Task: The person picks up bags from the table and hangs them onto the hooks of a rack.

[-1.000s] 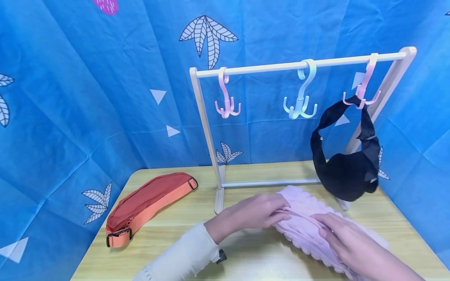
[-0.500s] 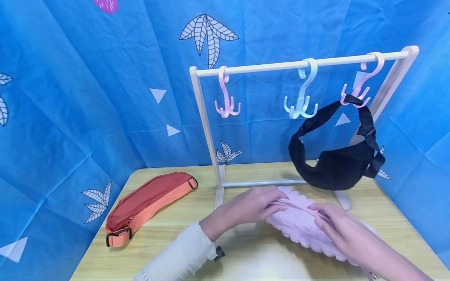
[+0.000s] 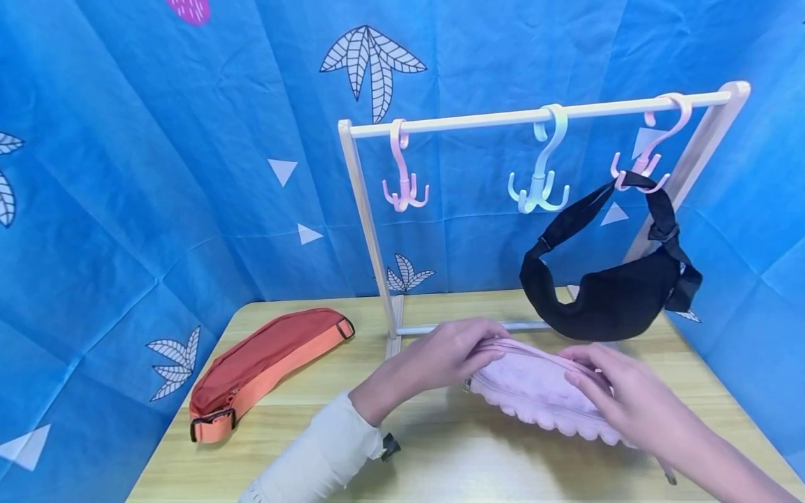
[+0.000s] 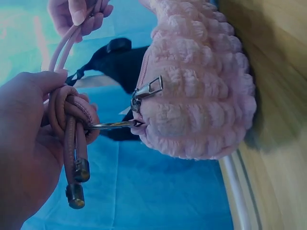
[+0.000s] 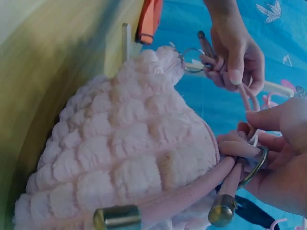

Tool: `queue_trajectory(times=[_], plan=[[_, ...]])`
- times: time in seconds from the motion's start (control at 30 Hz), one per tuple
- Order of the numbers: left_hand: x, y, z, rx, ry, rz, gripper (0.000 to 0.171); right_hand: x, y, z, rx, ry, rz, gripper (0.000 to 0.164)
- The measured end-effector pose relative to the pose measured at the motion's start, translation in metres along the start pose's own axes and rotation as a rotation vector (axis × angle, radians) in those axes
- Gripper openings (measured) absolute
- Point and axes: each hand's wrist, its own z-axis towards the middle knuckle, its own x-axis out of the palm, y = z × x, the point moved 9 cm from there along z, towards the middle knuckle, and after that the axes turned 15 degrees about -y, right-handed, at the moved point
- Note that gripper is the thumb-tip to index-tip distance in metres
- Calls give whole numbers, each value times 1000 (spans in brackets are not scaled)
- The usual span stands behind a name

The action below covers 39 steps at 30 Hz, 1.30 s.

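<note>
A pale pink puffy quilted handbag (image 3: 541,391) is held up over the table between both hands. Its pink cord strap (image 3: 531,349) runs from one hand to the other along the bag's top. My left hand (image 3: 443,356) grips the strap at its left end; the left wrist view shows the fingers around a knot (image 4: 67,112) joined to a metal ring (image 4: 112,125). At the other end, my right hand (image 3: 629,395) grips the strap by its knot and brass ring (image 5: 256,167). Metal-capped cord ends hang from both knots. A zip pull (image 4: 149,88) shows near the left ring.
Behind the handbag stands a wooden rack (image 3: 465,124) with pink hooks (image 3: 404,188) and a blue hook (image 3: 539,188). From the right pink hook (image 3: 644,168) hangs a black bag (image 3: 610,300). A red waist bag (image 3: 270,370) with an orange strap lies on the table's left (image 3: 302,454).
Both hands have moved slightly left and up with the pink handbag, which now hangs more upright. The black bag and its hook have swung to a different angle.
</note>
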Motion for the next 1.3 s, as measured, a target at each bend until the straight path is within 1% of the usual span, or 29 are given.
queue_trajectory(times=[0.13, 0.27, 0.37, 0.53, 0.67, 0.77, 0.93, 1.13, 1.3], plan=[[-6, -2, 4, 36, -42, -17, 24, -7, 0, 6, -1, -48, 19, 30], [-10, -1, 7, 52, -71, -6, 23, -13, 3, 13, -19, -85, 22, 33], [-14, 0, 10, 65, -91, 11, 23, -15, 4, 19, -24, -98, 13, 34], [-21, 1, 16, 99, -141, 22, 23, -16, 1, 27, -6, -93, -9, 32], [-25, 3, 20, 126, -168, 32, 24, -17, -1, 32, 0, -106, 1, 32], [-28, 4, 23, 124, -178, 37, 24, -18, -2, 36, 0, -127, 3, 34], [-33, 8, 25, 100, -182, 40, 24, -18, -5, 42, 21, -140, -7, 34], [-38, 11, 28, 85, -200, 31, 23, -19, -8, 48, 35, -171, 31, 34], [-42, 12, 32, 102, -225, 44, 23, -20, -8, 54, 31, -193, 67, 39]])
